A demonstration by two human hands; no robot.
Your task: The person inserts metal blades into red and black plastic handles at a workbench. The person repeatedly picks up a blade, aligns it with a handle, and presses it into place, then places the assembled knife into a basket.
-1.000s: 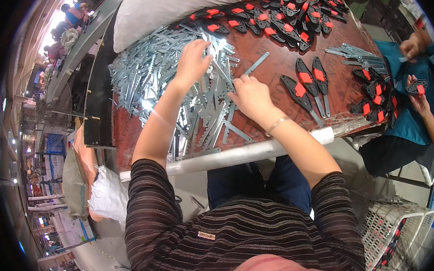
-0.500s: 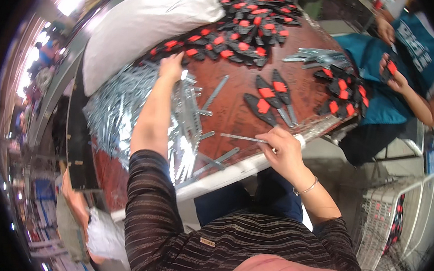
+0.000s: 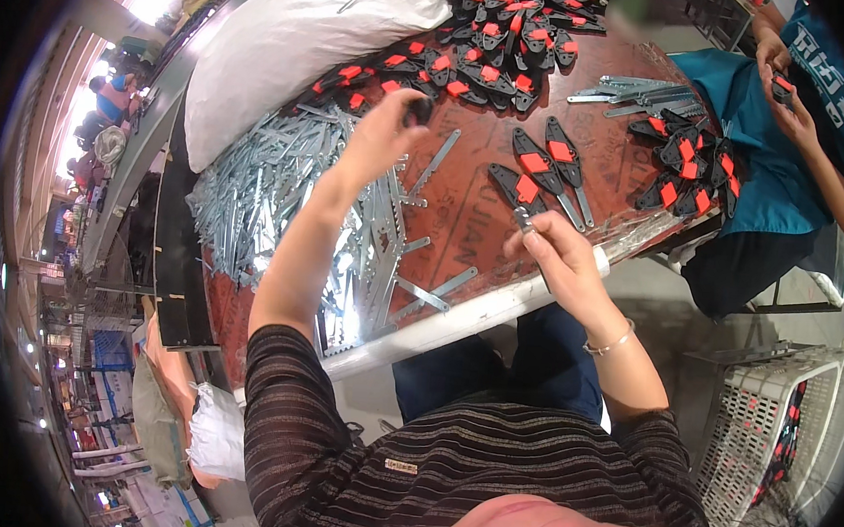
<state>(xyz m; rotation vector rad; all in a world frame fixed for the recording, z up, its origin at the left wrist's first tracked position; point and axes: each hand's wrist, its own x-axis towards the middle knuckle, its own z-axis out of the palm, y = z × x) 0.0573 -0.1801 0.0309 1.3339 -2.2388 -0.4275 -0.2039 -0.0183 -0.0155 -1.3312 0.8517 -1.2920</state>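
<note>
Head view: left hand [image 3: 381, 137] at 11 o'clock, fingers curled round small black part [image 3: 419, 112]. Right hand [image 3: 569, 263] at 3 o'clock, thumb and fingers pinched on metal strip [image 3: 523, 219]. Strip heap [image 3: 262, 186] at 10 o'clock; black-and-red handles [image 3: 490, 74] just past 12. Step looks like getting one of each; next move seems to call for lining both up.

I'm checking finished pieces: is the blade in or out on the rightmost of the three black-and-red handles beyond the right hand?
Out: a metal blade juts from the narrow end of that handle.
</note>
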